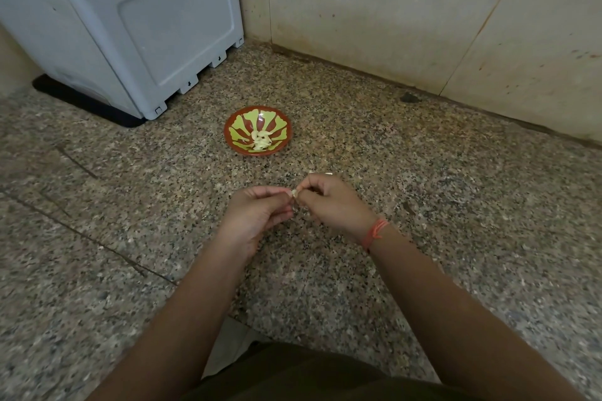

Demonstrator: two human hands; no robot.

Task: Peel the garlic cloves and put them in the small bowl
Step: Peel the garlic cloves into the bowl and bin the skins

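A small red bowl (282,122) with a green leaf pattern stands on the speckled stone floor, with several peeled garlic cloves (261,139) lying in its middle. In front of it, nearer to me, my left hand (257,215) and my right hand (329,202) meet over the floor. Both pinch one pale garlic clove (294,194) between their fingertips; most of the clove is hidden by the fingers. A red thread is tied round my right wrist.
A grey plastic appliance (130,26) on a black mat stands at the back left. Beige tiled walls (391,10) form a corner behind the bowl. Bits of pale garlic skin (321,173) lie on the floor near my right hand.
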